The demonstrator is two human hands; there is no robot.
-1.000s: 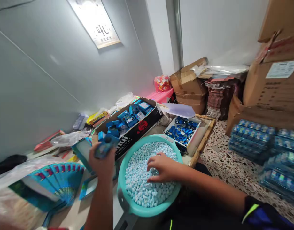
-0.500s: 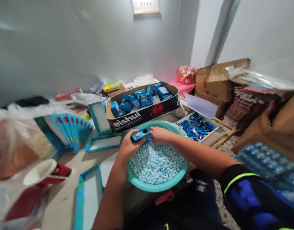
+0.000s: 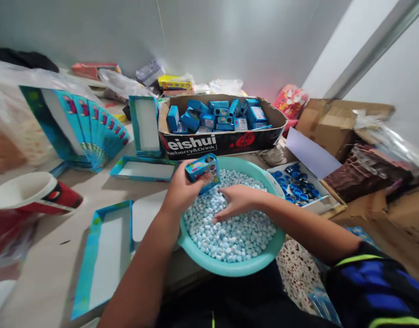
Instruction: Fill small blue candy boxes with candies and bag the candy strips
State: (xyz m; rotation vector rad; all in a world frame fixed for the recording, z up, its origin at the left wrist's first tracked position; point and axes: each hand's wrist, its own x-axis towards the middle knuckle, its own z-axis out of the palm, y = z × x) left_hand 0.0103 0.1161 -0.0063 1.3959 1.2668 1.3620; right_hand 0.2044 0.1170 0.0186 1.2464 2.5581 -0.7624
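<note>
My left hand (image 3: 180, 190) grips a small blue printed box (image 3: 203, 170), tilted over the far left side of a turquoise basin (image 3: 230, 270). A dark round spot shows on the box's end face. Pale blue and white candies (image 3: 230, 237) fill much of the basin. My right hand (image 3: 241, 200) is palm down among them, thumb and fingers apart, its fingertips touching the candies just right of the box. Nothing shows in its grasp, though some fingers are partly hidden.
Behind the basin stands a black carton (image 3: 226, 145) of blue boxes. Blue caps (image 3: 296, 186) fill a white tray at the right. Turquoise box trays (image 3: 103, 255), fanned printed cards (image 3: 96, 127) and a red-and-white paper cup (image 3: 35, 191) are left. Brown cartons (image 3: 329, 123) stand at the far right.
My right hand has moved from beside the small box down onto the candies and its fingers have spread. My left hand has tipped the box's end toward me. The camera view has tilted down.
</note>
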